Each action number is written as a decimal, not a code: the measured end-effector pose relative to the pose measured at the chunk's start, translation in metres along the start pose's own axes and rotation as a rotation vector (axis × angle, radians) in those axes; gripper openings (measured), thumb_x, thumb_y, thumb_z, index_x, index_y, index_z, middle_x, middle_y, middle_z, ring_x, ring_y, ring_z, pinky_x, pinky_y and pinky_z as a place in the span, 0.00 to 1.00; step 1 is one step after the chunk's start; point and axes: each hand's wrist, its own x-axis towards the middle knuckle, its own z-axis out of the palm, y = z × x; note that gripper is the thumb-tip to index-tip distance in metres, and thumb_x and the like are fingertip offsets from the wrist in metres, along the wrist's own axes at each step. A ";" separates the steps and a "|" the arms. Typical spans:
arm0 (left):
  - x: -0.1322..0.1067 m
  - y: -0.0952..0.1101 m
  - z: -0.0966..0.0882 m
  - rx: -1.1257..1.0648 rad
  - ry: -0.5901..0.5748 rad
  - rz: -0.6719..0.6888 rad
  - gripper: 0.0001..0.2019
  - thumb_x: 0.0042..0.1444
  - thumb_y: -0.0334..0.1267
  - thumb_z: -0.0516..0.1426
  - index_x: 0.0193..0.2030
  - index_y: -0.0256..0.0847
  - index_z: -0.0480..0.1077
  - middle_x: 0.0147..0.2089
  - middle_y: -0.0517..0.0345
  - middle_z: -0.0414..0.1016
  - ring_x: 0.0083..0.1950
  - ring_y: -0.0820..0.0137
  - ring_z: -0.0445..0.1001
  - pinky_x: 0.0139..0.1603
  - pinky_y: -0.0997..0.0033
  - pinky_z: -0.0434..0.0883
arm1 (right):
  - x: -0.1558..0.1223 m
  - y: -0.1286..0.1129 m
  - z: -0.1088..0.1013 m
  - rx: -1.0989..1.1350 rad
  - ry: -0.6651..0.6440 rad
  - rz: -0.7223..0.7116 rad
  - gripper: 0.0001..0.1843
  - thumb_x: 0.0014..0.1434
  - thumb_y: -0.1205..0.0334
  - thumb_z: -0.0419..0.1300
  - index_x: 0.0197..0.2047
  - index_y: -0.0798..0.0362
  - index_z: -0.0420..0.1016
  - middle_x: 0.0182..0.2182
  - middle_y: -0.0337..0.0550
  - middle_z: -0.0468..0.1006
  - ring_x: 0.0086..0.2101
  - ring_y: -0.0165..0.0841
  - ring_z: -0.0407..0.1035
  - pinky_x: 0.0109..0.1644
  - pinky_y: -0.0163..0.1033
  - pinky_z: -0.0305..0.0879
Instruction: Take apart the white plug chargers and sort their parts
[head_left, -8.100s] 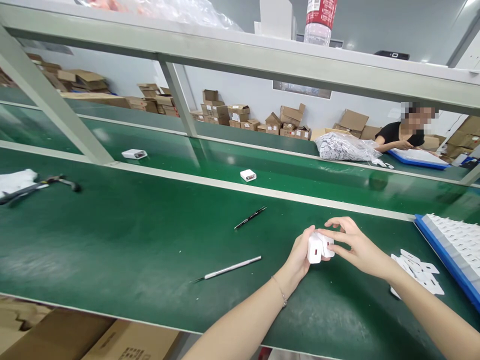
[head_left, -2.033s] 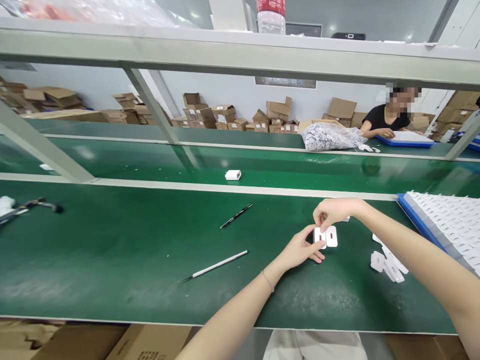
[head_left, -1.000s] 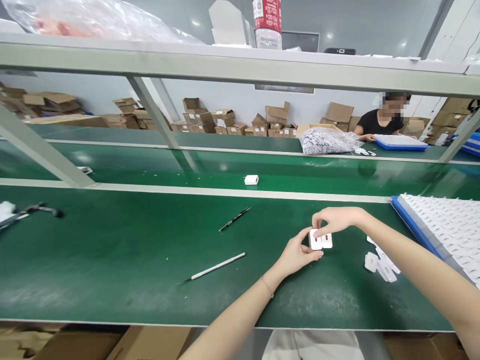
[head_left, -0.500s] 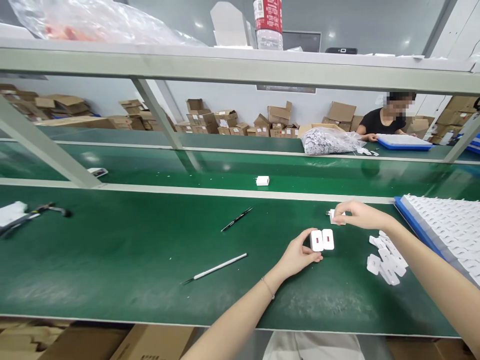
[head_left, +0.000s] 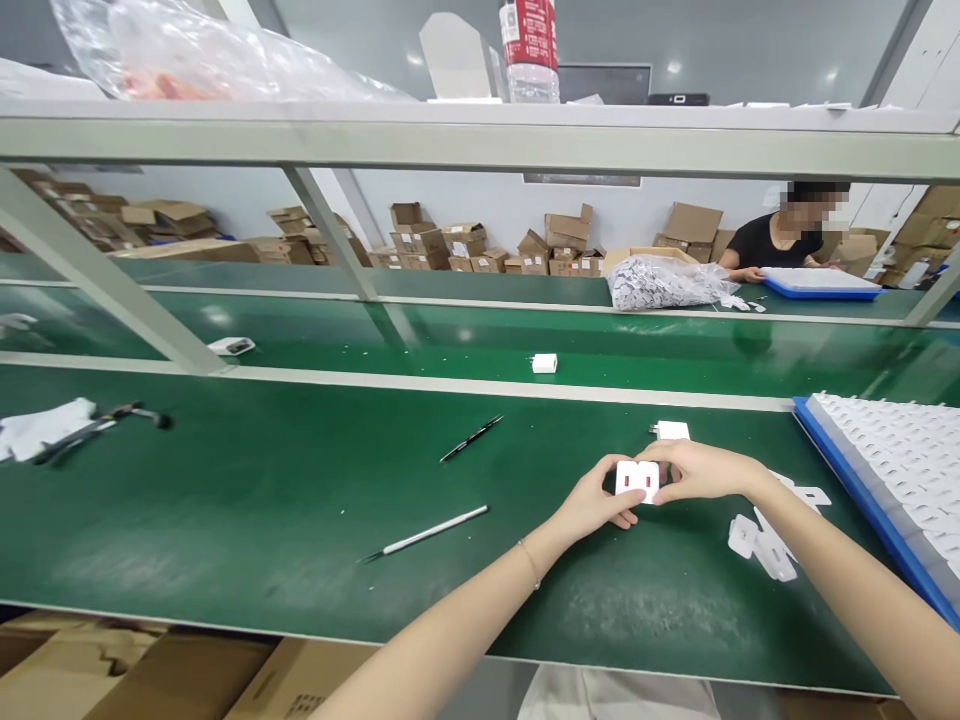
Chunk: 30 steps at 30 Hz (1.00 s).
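Two white USB wall chargers stand side by side, their faces with red ports turned toward me. My left hand [head_left: 589, 506] is closed around the left charger [head_left: 625, 477], thumb across its lower front. My right hand [head_left: 703, 470] grips the right charger [head_left: 649, 478] from the other side. Just behind my right hand lies a third white charger [head_left: 673, 430], its prongs pointing left. Under my right forearm, partly hidden by it, is a scatter of flat white plastic pieces [head_left: 771, 556].
On the green table [head_left: 247, 510] lie a silver pen-like tool [head_left: 435, 530] and a dark thin tool [head_left: 471, 440]. A blue tray with white contents [head_left: 877, 490] is at right. Beyond the rail sits another charger [head_left: 544, 363]. A person [head_left: 780, 240] sits across, and a shelf beam [head_left: 480, 140] crosses overhead.
My right hand has left the charger at the back and come down to the right charger of the pair. The two chargers are now pressed together between both hands.
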 end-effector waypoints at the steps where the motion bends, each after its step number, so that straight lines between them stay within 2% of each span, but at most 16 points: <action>1: 0.001 0.001 0.001 0.007 0.006 -0.015 0.27 0.47 0.43 0.66 0.50 0.38 0.62 0.34 0.54 0.74 0.25 0.70 0.77 0.25 0.75 0.74 | 0.001 0.001 0.001 0.028 0.002 0.014 0.26 0.54 0.53 0.62 0.55 0.50 0.68 0.50 0.47 0.70 0.38 0.35 0.70 0.40 0.40 0.68; 7: 0.003 0.007 0.007 0.017 0.040 -0.095 0.27 0.45 0.43 0.67 0.48 0.39 0.60 0.34 0.54 0.74 0.24 0.70 0.76 0.19 0.79 0.72 | 0.005 -0.002 0.000 0.115 -0.055 0.001 0.19 0.54 0.56 0.61 0.49 0.51 0.69 0.48 0.45 0.70 0.41 0.35 0.69 0.41 0.38 0.67; 11: 0.002 0.011 0.009 0.032 0.040 -0.141 0.25 0.48 0.41 0.66 0.47 0.39 0.59 0.32 0.56 0.73 0.20 0.71 0.75 0.15 0.81 0.68 | 0.015 -0.005 -0.004 0.053 -0.095 0.113 0.22 0.49 0.59 0.64 0.47 0.53 0.65 0.41 0.43 0.68 0.35 0.33 0.67 0.33 0.36 0.64; 14: 0.002 0.014 0.010 0.041 0.042 -0.161 0.23 0.49 0.39 0.64 0.46 0.39 0.58 0.33 0.56 0.73 0.20 0.72 0.74 0.15 0.81 0.68 | 0.022 -0.002 -0.007 0.058 -0.114 0.125 0.21 0.44 0.60 0.68 0.41 0.53 0.66 0.35 0.40 0.67 0.31 0.32 0.65 0.29 0.35 0.60; 16: 0.002 0.015 0.010 0.044 0.043 -0.167 0.22 0.49 0.39 0.64 0.46 0.39 0.58 0.33 0.56 0.73 0.20 0.72 0.75 0.16 0.81 0.69 | 0.024 0.001 -0.010 0.103 -0.119 0.115 0.23 0.42 0.59 0.69 0.41 0.53 0.66 0.34 0.39 0.68 0.31 0.33 0.67 0.28 0.35 0.60; 19: 0.001 0.015 0.011 0.045 0.045 -0.172 0.23 0.50 0.38 0.64 0.47 0.39 0.58 0.34 0.54 0.74 0.20 0.71 0.75 0.16 0.81 0.69 | 0.022 0.010 -0.008 0.239 -0.125 0.084 0.22 0.50 0.52 0.65 0.45 0.54 0.67 0.33 0.40 0.73 0.32 0.33 0.71 0.32 0.36 0.65; 21: 0.001 0.014 0.010 0.044 0.045 -0.172 0.23 0.50 0.39 0.64 0.48 0.39 0.58 0.34 0.54 0.74 0.21 0.71 0.75 0.17 0.81 0.69 | 0.020 0.017 0.000 0.364 -0.074 0.065 0.21 0.57 0.47 0.58 0.46 0.55 0.68 0.30 0.40 0.74 0.29 0.31 0.72 0.32 0.36 0.67; 23: 0.001 0.013 0.010 0.041 0.043 -0.167 0.24 0.49 0.40 0.64 0.48 0.39 0.58 0.33 0.54 0.74 0.21 0.70 0.76 0.17 0.80 0.69 | 0.019 0.023 0.013 0.476 0.030 0.055 0.23 0.59 0.43 0.54 0.44 0.54 0.68 0.29 0.39 0.74 0.24 0.28 0.71 0.29 0.36 0.68; 27: 0.001 0.012 0.008 0.048 0.036 -0.155 0.24 0.49 0.42 0.64 0.47 0.40 0.58 0.34 0.55 0.74 0.22 0.71 0.76 0.18 0.80 0.69 | 0.021 0.029 0.039 0.606 0.234 0.044 0.24 0.56 0.39 0.55 0.39 0.54 0.68 0.30 0.40 0.73 0.22 0.28 0.70 0.24 0.35 0.69; 30: 0.001 0.013 0.008 0.068 0.034 -0.144 0.22 0.50 0.42 0.64 0.45 0.40 0.57 0.38 0.54 0.73 0.22 0.73 0.76 0.18 0.81 0.69 | 0.023 0.027 0.048 0.658 0.326 0.042 0.22 0.56 0.41 0.57 0.36 0.54 0.69 0.27 0.39 0.73 0.22 0.28 0.70 0.23 0.34 0.70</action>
